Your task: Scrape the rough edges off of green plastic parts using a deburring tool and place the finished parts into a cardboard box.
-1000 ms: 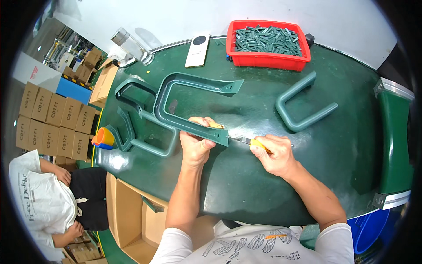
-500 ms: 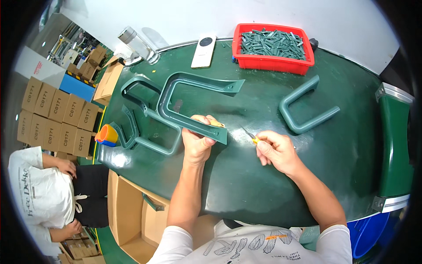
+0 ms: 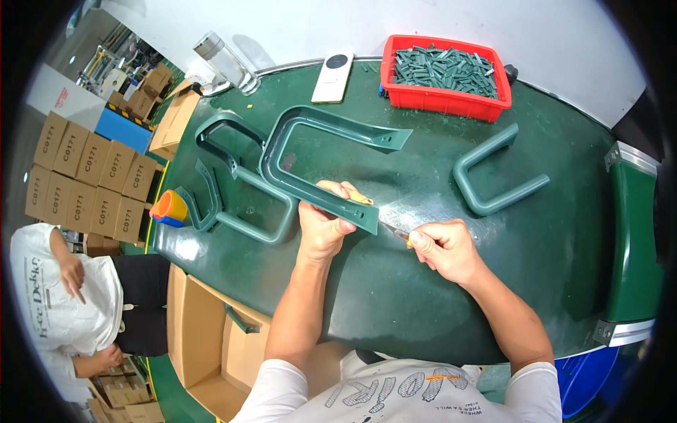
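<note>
My left hand (image 3: 321, 229) is closed around one arm of a green U-shaped plastic handle (image 3: 282, 182), with its hollow channel facing up. A bit of yellow (image 3: 360, 198) shows at that hand's fingers; I cannot tell what it is. My right hand (image 3: 448, 250) pinches a small knife (image 3: 400, 235), its yellow grip mostly hidden by the fingers. The blade points left, and its tip is at the flared end of the handle; whether it touches is too small to tell.
Several similar green handles (image 3: 257, 233) lie left, and one U-shaped handle (image 3: 502, 205) right. Behind are a red bin (image 3: 451, 106) of green scraps, a phone (image 3: 331, 79) and a glass bottle (image 3: 229, 65). An open carton (image 3: 201, 331) and a person (image 3: 77, 296) are at left.
The knife's blade has come up to the end of the held handle, which has shifted slightly right and tilted. The other person's upper hand has moved left and changed pose.
</note>
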The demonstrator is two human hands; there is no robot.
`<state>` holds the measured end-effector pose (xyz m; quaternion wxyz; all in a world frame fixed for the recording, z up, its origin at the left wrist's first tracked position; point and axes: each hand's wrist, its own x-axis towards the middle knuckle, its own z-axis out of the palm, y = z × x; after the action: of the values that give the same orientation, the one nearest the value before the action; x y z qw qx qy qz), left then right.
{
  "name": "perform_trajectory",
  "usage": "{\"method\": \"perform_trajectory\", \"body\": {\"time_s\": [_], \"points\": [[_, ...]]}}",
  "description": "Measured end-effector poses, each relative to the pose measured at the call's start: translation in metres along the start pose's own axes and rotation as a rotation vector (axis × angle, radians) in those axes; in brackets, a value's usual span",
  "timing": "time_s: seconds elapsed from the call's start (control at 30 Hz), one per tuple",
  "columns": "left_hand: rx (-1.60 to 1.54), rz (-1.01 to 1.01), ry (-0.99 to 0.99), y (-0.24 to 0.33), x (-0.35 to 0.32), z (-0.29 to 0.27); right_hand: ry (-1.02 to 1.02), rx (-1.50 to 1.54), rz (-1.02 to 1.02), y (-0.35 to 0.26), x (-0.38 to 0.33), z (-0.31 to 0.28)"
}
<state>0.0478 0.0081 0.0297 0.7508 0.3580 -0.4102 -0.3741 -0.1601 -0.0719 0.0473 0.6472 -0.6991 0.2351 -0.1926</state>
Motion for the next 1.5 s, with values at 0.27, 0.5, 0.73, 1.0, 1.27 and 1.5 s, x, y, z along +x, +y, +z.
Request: {"method": "perform_trajectory", "body": {"time_s": [0.27, 0.5, 0.73, 1.0, 1.27, 1.5], "points": [[-0.002, 0.01, 0.009, 0.001, 0.0, 0.003, -0.007, -0.015, -0.048, 0.0, 0.0, 0.0], [-0.003, 0.001, 0.015, 0.001, 0.0, 0.003, -0.028, -0.012, -0.066, 0.001, 0.0, -0.002], [-0.031, 0.022, 0.03, -0.001, 0.001, 0.002, -0.102, -0.127, -0.16, 0.004, -0.002, 0.001], [-0.077, -0.003, 0.066, 0.0, -0.001, -0.001, 0.088, -0.218, -0.369, 0.0, 0.004, -0.009], [-0.116, -0.076, 0.016, -0.005, -0.008, 0.012, 0.562, -0.271, -0.337, -0.014, 0.007, -0.024], [-0.102, -0.08, 0.015, -0.002, -0.01, 0.019, 0.617, -0.364, -0.324, -0.01, 0.007, -0.023]]}}
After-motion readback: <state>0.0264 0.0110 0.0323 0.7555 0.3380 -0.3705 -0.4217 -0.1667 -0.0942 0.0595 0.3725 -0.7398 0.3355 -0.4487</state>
